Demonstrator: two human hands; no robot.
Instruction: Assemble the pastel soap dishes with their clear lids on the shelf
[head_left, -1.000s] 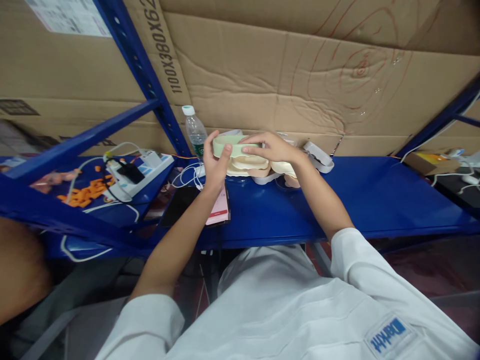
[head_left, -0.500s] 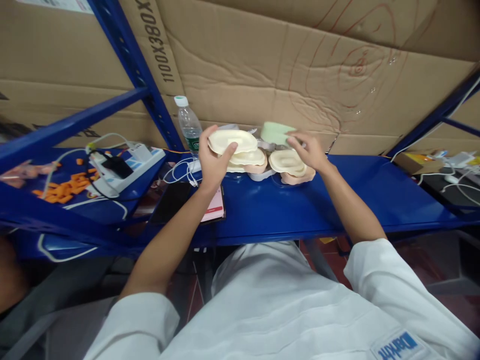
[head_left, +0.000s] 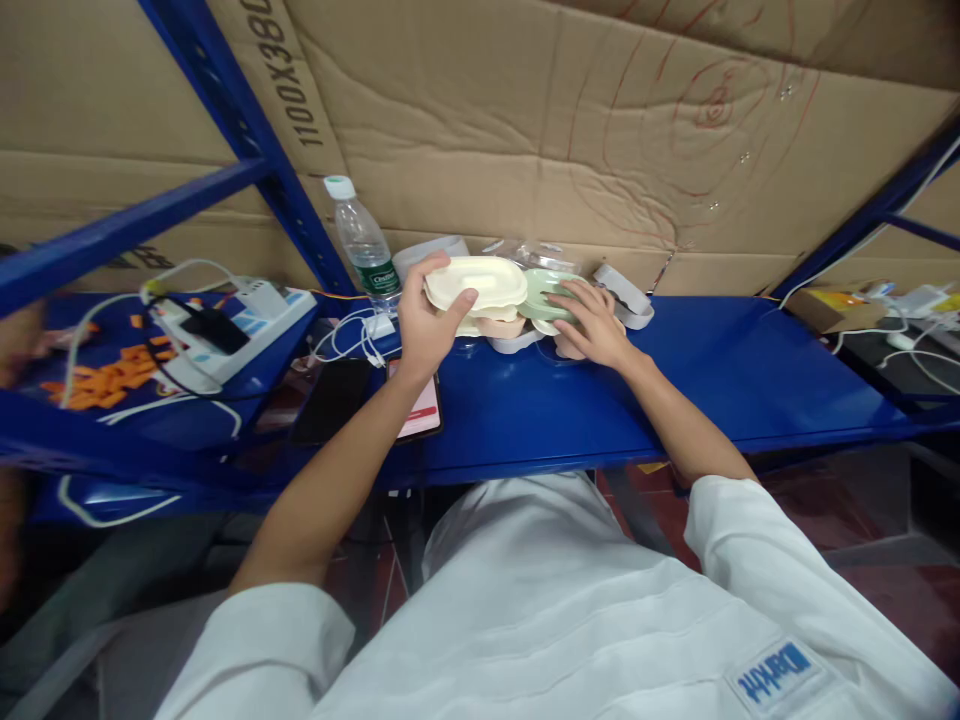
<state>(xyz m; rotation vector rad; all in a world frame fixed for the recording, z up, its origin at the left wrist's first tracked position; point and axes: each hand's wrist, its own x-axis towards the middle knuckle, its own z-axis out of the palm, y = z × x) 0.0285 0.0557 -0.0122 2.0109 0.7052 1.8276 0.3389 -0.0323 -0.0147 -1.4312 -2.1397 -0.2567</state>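
My left hand point(head_left: 431, 318) is closed around the left end of a cream oval dish point(head_left: 478, 282), thumb on top. This dish sits over more cream and peach-coloured dishes, partly hidden. My right hand point(head_left: 596, 325) lies over a pale green oval dish point(head_left: 538, 297), its fingers bent across the top and its thumb near the front edge. A cream rim and a peach piece show beneath the green dish. A grey-white dish point(head_left: 517, 343) stands low between the two piles.
A water bottle point(head_left: 364, 245) stands behind my left hand. White cables point(head_left: 352, 335), a dark phone point(head_left: 334, 400) and a phone with a pink screen point(head_left: 416, 405) lie at left. A grey-white band-shaped piece point(head_left: 626, 297) rests behind my right hand. A power strip point(head_left: 225, 345) sits beyond the shelf post.
My right hand has brought the green dish forward and down from the back onto the right-hand pile. My left hand stays on the cream dish. The head view has shifted slightly.
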